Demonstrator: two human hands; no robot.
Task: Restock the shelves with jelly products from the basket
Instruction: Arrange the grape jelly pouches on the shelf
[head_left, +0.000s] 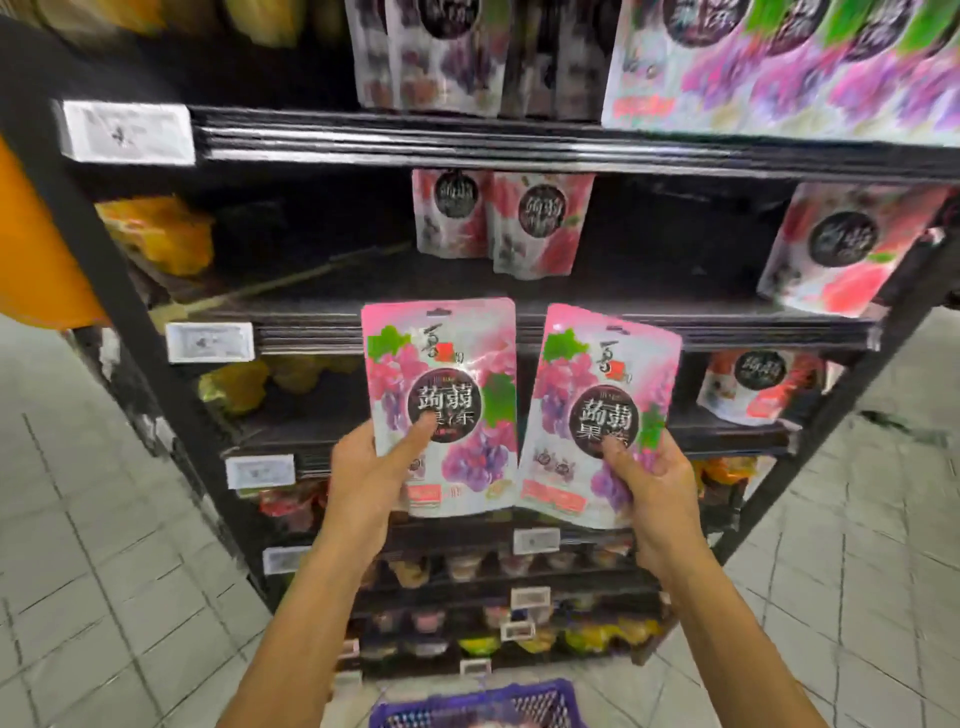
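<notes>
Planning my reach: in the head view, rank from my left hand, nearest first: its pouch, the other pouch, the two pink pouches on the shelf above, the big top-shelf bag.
1. Left pouch: gripped in the left hand.
2. Right pouch: beside it, rightward.
3. Pink shelf pouches: above, set back.
4. Big top-shelf bag: upper right, highest.

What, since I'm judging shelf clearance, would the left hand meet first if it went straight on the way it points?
Probably the black shelf edge behind the top of the grape jelly pouch that the left hand holds; the pink pouches stand farther back. Depth is unclear.
</notes>
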